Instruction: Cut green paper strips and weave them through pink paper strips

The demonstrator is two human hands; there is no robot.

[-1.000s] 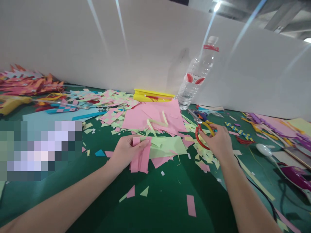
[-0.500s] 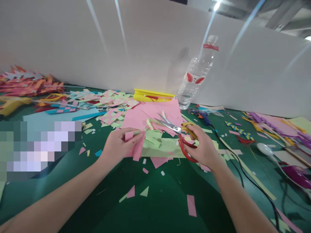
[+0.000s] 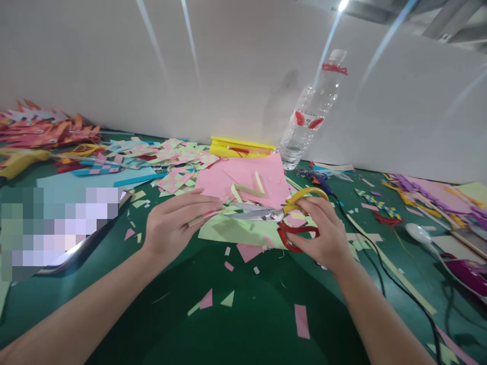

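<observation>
My right hand (image 3: 321, 230) is closed on the loops of a pair of scissors (image 3: 272, 215) with one yellow and one red handle. Their blades are parted a little and point left, with the tips at the fingers of my left hand (image 3: 178, 220). That hand pinches a piece of pink and light green paper (image 3: 200, 220), mostly covered by the fingers. Beneath the blades lies a light green sheet (image 3: 243, 234). Behind it is a larger pink sheet (image 3: 218, 175) with a folded pale strip (image 3: 259, 183) on top.
A clear bottle (image 3: 314, 111) leans against the wall at the back. Woven paper pieces (image 3: 178, 152) are heaped at back left, near a yellow glue gun (image 3: 25, 158). Black cable (image 3: 403, 291) and a purple-handled tool (image 3: 466, 274) lie right. Scraps (image 3: 302, 321) dot the green table (image 3: 258, 324).
My left hand has turned over, so its back faces up and the paper is mostly hidden. The scissors have swung from pointing up-left to nearly level, bringing their tips to the left fingers.
</observation>
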